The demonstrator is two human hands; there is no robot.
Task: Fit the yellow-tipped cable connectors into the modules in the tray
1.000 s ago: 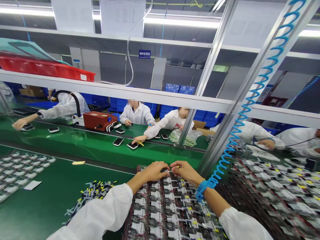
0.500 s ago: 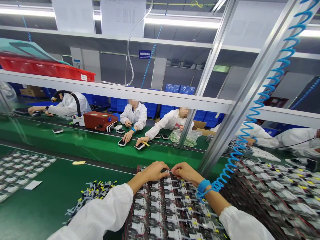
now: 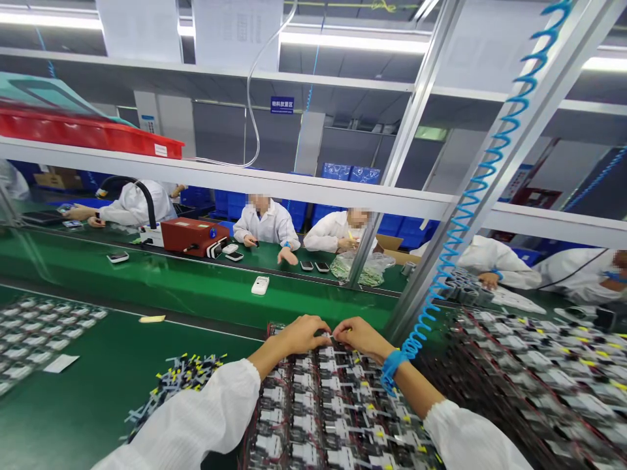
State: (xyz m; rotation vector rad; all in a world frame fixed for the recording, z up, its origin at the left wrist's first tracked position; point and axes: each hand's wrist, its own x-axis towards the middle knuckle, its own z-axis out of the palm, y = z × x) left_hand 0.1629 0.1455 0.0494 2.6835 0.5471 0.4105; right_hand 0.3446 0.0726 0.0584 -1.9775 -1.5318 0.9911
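My left hand (image 3: pixel 301 334) and my right hand (image 3: pixel 361 337) meet at the far end of a tray of small wired circuit modules (image 3: pixel 323 418). Both hands have their fingers curled and pinched on one small module (image 3: pixel 333 339) in the top row; a yellow tab shows at my right fingertips. A blue wrist strap (image 3: pixel 392 365) sits on my right wrist, its coiled blue cord (image 3: pixel 470 202) rising along a metal post. Both sleeves are white.
A loose pile of small wired parts with yellow tips (image 3: pixel 176 382) lies left of the tray. More module trays lie at the left (image 3: pixel 39 333) and right (image 3: pixel 539 365). Beyond runs a green conveyor (image 3: pixel 196 287) with a white device (image 3: pixel 260 285); several workers in white sit behind it.
My hands have stayed pinched at the same spot. Across the belt the workers drew their arms back, and a white device now lies on the conveyor.
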